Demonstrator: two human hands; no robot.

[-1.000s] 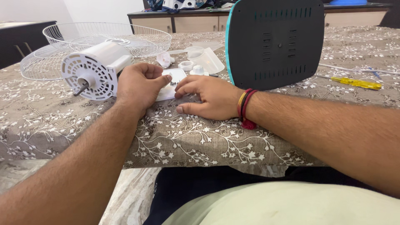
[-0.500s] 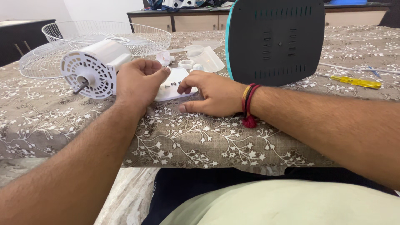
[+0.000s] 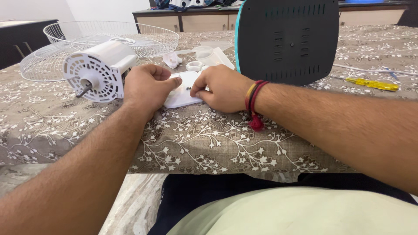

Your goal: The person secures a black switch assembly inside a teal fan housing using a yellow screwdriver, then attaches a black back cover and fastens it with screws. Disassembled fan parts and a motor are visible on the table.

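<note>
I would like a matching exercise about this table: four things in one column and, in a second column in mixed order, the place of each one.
Things:
1. white flat plate
2. yellow screwdriver
3. white fan motor
4. wire fan guard

Places:
A. far right of the table, lying beside a white cord
B. far side of the table, behind the motor
C. between the left hand and the right hand, touched by both
D. on its side, just left of the left hand, shaft pointing toward the table edge

Pairs: 1-C, 2-A, 3-D, 4-B
</note>
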